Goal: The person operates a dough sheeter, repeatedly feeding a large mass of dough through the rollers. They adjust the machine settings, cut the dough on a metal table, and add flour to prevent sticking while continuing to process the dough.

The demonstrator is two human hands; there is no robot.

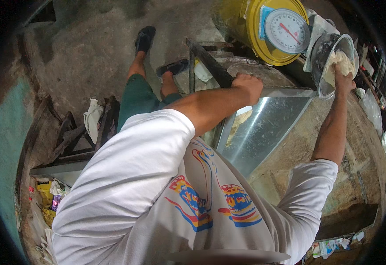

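Observation:
My right hand (343,81) reaches into a clear bowl (327,91), its fingers closed in a pale dough-like mass (342,63). That bowl sits in a dark, powder-dusted pan (319,49) beside a dial scale (287,31) with a red needle. Curled like a fist, my left hand (248,86) rests at the corner of the worktable, by the end of a dark bar (211,63). Its fingertips are hidden, so a grip there cannot be made out. Below it lies a shiny metal sheet (267,127), with something pale showing near its left edge.
A yellow drum lid (274,59) is under the scale. Brown worktable surface (295,145) spreads between my arms. Clear plastic bags (371,107) lie at the far right. A wooden stand (68,139) with a white cloth (93,116) is at left, near my legs.

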